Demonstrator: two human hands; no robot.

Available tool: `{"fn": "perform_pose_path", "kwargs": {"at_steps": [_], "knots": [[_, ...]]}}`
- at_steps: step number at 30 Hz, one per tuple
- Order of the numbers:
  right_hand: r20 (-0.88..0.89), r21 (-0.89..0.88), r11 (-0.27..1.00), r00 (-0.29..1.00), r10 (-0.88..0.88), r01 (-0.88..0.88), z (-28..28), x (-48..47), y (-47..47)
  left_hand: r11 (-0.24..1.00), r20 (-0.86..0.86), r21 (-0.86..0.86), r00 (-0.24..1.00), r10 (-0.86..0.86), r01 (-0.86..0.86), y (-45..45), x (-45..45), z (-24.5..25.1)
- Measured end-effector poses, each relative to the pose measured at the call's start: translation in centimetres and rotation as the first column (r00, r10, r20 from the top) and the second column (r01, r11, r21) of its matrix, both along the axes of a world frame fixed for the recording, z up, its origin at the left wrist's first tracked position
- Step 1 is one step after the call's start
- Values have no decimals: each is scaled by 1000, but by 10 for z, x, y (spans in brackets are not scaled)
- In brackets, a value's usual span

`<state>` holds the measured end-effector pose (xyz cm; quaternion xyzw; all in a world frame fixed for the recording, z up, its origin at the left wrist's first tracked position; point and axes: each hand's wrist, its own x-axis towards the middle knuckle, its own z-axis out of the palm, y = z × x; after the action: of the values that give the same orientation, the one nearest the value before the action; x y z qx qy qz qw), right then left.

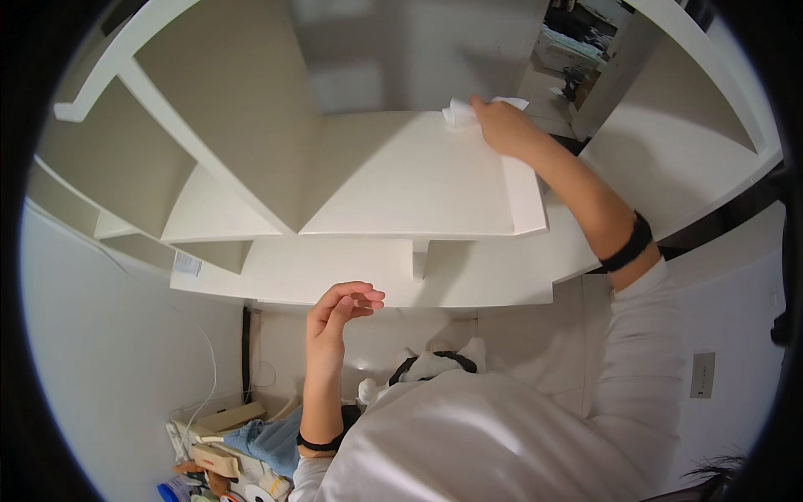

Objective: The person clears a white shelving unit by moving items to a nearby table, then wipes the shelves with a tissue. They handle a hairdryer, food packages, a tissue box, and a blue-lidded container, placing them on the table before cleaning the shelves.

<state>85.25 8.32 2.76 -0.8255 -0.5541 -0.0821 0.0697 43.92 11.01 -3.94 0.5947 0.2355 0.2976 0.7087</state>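
My right hand (505, 128) grips a crumpled white cloth or tissue (461, 114) at the far right corner of a white shelf board (401, 176). Part of the white material sticks out beyond my fingers; whether it is paper or fabric I cannot tell. My left hand (342, 307) is raised in front of the lower white board (489, 276), fingers loosely bent and apart from the thumb, holding nothing. Both forearms wear a black band.
Tall white dividers and cubbies (232, 113) stand at the left. A white cable hangs along the left wall, above a pile with a blue cloth (266, 439) and small items. A wall switch plate (702, 375) is at the right. A doorway at the upper right shows another room.
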Motion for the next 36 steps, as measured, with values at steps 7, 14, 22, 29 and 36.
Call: {"fn": "perform_pose_path", "kwargs": {"at_steps": [7, 14, 22, 29, 36], "knots": [[-206, -72, 963, 948, 242, -261, -5, -75, 126, 995, 6, -20, 995, 100, -100, 5, -26, -4], [-211, -191, 925, 934, 289, -329, 0, -113, 171, 993, 27, -57, 994, 106, -105, -1, -38, -13], [-219, -171, 948, 949, 227, -267, 30, -17, -2, 994, -26, -50, 995, 96, -98, -13, -32, -10], [-142, 281, 952, 975, 170, -125, -13, 6, -69, 989, 13, -58, 991, -136, 136, -27, 7, -3], [-567, 606, 783, 766, 302, 140, -30, -84, -145, 973, -48, -59, 973, -226, 223, -48, 37, -3]]}}
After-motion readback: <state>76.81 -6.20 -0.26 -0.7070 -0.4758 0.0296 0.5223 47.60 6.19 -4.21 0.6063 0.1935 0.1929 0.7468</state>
